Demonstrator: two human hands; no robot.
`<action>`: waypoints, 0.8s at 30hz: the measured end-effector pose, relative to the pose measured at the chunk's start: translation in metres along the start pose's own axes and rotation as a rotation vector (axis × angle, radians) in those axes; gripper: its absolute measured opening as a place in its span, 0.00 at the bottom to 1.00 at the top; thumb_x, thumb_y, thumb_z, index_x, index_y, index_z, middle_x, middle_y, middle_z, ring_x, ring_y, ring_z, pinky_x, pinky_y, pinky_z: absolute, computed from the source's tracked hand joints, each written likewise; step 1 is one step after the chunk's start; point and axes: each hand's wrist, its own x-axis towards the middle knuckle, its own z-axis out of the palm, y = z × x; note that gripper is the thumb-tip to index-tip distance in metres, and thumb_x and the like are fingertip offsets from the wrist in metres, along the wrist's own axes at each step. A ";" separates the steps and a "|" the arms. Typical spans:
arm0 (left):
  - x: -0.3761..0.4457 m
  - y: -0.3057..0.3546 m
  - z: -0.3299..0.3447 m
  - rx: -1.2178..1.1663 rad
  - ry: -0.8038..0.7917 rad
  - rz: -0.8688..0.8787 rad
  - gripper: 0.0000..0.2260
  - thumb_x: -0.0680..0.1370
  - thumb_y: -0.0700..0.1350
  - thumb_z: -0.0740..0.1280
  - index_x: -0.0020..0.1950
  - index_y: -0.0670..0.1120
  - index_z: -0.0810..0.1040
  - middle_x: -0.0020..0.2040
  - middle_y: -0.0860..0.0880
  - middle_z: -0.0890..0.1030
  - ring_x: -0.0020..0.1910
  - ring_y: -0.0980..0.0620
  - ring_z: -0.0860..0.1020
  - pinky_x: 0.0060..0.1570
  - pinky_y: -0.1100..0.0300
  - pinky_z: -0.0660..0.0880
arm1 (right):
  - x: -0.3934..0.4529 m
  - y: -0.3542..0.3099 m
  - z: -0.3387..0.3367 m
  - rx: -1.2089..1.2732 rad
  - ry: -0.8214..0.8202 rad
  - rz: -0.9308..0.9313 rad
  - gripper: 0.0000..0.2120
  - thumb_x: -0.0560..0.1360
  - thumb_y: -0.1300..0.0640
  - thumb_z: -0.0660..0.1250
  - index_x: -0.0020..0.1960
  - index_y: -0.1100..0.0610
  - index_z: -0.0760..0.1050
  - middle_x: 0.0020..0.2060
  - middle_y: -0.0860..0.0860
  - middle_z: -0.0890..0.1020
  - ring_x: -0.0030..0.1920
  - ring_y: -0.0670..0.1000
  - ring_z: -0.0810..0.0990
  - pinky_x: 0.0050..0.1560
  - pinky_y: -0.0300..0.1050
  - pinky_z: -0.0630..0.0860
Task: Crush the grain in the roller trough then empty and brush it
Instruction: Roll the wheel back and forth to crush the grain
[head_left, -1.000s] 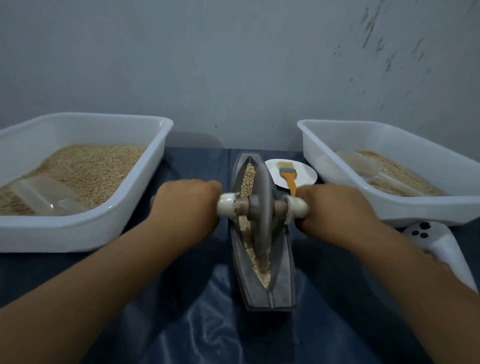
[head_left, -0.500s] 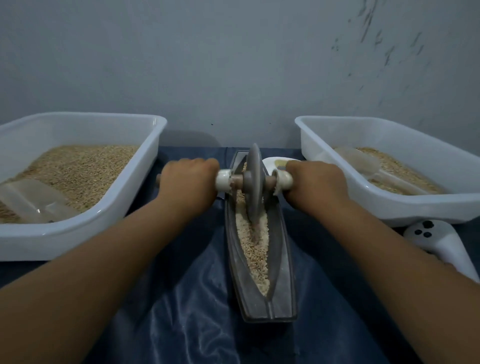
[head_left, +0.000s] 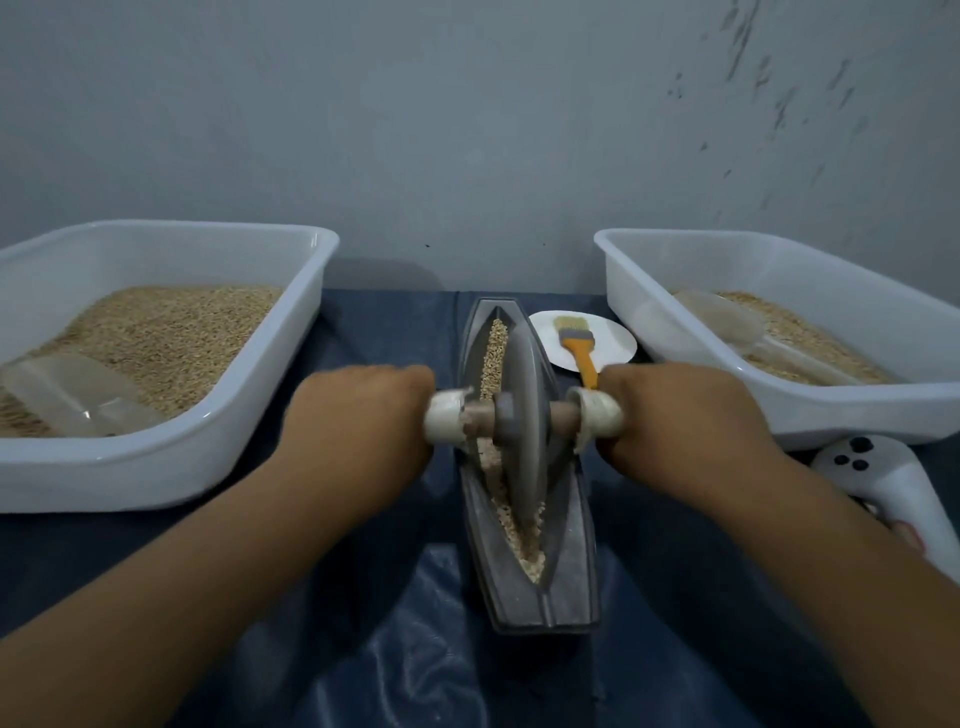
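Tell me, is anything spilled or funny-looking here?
No grain looks spilled; it stays inside the trough. One odd thing is the white game-style controller beside the right tub, which seems unrelated to crushing. The wall has dark scuff marks.

Both my forearms reach forward, level with each other. My left hand (head_left: 363, 415) and right hand (head_left: 680, 415) are each fisted, knuckles up, around an axle end.
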 end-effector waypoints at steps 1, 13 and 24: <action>-0.012 0.000 -0.006 0.004 0.013 0.010 0.11 0.68 0.51 0.70 0.37 0.54 0.66 0.28 0.55 0.67 0.29 0.52 0.70 0.29 0.60 0.64 | -0.011 0.000 -0.010 -0.004 -0.016 -0.010 0.13 0.69 0.47 0.67 0.35 0.46 0.62 0.29 0.44 0.71 0.31 0.47 0.71 0.27 0.41 0.59; 0.037 -0.010 0.021 0.009 -0.019 -0.033 0.09 0.72 0.49 0.67 0.40 0.53 0.66 0.32 0.54 0.70 0.33 0.50 0.74 0.35 0.58 0.72 | 0.047 0.003 0.017 0.042 -0.040 0.071 0.06 0.67 0.53 0.66 0.37 0.48 0.68 0.30 0.45 0.73 0.29 0.45 0.67 0.28 0.39 0.59; 0.066 -0.015 0.030 0.036 0.012 -0.024 0.10 0.72 0.46 0.69 0.41 0.51 0.66 0.33 0.52 0.70 0.33 0.48 0.73 0.37 0.55 0.73 | 0.071 0.008 0.035 0.020 0.132 0.052 0.05 0.68 0.53 0.66 0.44 0.48 0.72 0.27 0.45 0.66 0.33 0.54 0.72 0.31 0.43 0.59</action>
